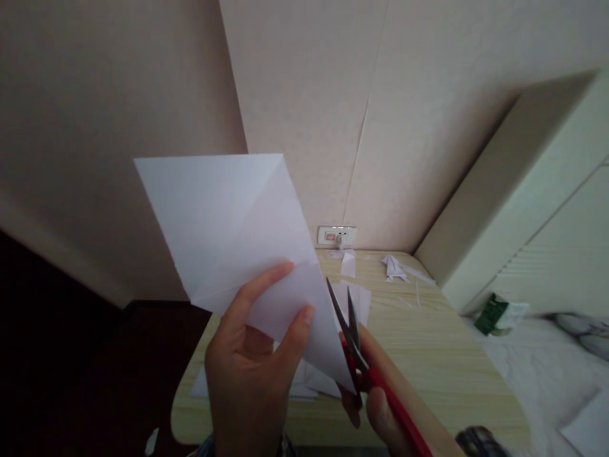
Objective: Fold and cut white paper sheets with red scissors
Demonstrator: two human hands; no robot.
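Observation:
A white sheet of paper (209, 216) with a diagonal crease and a crosswise crease is held up over the table. My left hand (257, 355) grips its lower part, with the thumb and a finger lying on the near face and other fingers behind it. In my right hand (380, 393) is a pair of scissors (351, 336) with red handles. Their blades are parted and point up and away, just beside the sheet's right edge. Part of my right hand's fingers is hidden by the handles and the paper.
Loose paper pieces lie on the pale wooden table (428, 381), with a folded paper figure (393, 268) and thin strips near the back right. A wall socket (337, 236) sits behind. On the bed at right is a green and white packet (499, 315).

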